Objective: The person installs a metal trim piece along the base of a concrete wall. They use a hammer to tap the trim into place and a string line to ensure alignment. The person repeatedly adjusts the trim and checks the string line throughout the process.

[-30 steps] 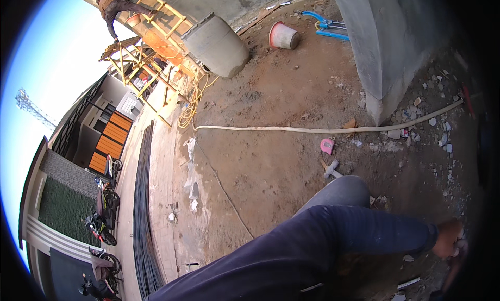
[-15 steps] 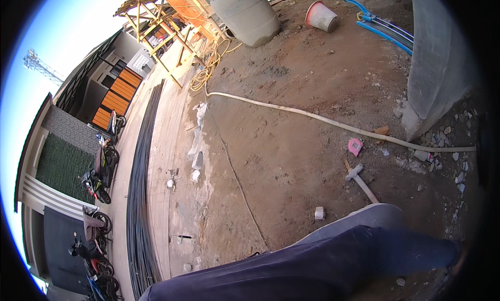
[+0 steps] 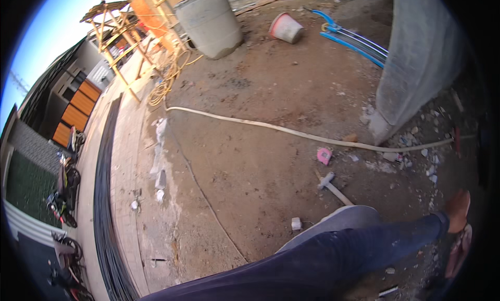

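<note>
A navy sleeve (image 3: 333,254), with pale specks on it, crosses the lower part of the view from the lower left. At its cuff, near the right rim, my left hand (image 3: 457,211) shows only in part; its fingers cannot be made out. Below it is a dim pinkish shape (image 3: 460,251) that I cannot name. My right hand is not seen. Behind the sleeve lies a grey, rounded surface (image 3: 341,217), partly covered. Just beyond it a hammer (image 3: 336,189) rests on the dirt, with a pink tape measure (image 3: 324,155) a little farther off.
A pale hose (image 3: 260,125) runs across the dirt. Farther off stand a grey drum (image 3: 211,25), a tipped bucket (image 3: 286,28) and a blue-framed saw (image 3: 354,43). Long dark bars (image 3: 105,197), motorcycles (image 3: 65,191) and wooden scaffolding (image 3: 122,51) are leftward. A small whitish block (image 3: 296,223) lies near the sleeve.
The view has swung, so the ground things sit farther left. My left forearm, blurred before, has risen at the right rim, and its hand shows more plainly. The hammer and tape measure stay put.
</note>
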A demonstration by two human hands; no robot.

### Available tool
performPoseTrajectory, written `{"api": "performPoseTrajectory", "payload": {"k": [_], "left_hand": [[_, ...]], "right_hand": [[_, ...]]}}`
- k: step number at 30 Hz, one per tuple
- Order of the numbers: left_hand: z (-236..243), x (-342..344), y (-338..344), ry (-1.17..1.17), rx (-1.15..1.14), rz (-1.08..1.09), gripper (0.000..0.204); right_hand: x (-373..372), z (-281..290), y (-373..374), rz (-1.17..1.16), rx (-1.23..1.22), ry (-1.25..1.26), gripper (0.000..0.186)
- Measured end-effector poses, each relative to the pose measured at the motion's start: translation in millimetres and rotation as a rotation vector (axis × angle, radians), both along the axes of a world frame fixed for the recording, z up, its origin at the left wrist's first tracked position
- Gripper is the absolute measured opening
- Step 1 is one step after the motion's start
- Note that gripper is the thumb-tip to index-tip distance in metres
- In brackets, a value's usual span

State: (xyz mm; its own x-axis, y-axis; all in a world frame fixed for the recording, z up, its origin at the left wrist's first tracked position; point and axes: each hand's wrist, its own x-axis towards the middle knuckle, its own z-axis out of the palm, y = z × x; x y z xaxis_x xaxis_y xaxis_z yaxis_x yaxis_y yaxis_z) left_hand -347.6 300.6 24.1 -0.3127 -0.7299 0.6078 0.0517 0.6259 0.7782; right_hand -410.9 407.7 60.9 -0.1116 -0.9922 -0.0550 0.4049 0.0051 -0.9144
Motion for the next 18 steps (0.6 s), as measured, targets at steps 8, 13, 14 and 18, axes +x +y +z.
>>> {"api": "performPoseTrajectory", "payload": {"k": [8, 13, 14, 18], "left_hand": [[48.6, 115.9, -13.2, -0.046, 0.491, -0.274, 0.012], [47.7, 92.3, 18.0, -0.125, 0.710, -0.473, 0.011], [50.1, 91.6, 22.6, -0.100, 0.767, -0.512, 0.012], [44.3, 86.3, 31.2, -0.074, 0.888, -0.649, 0.010]], "right_hand": [[29.4, 50.6, 9.7, -0.007, -0.019, -0.041, 0.020], [6.3, 40.6, 50.7, -0.130, -0.019, -0.018, 0.024], [3.0, 38.2, 55.1, -0.143, -0.016, 0.024, 0.023], [13.5, 33.4, 64.9, -0.279, -0.015, 0.146, 0.023]]}}
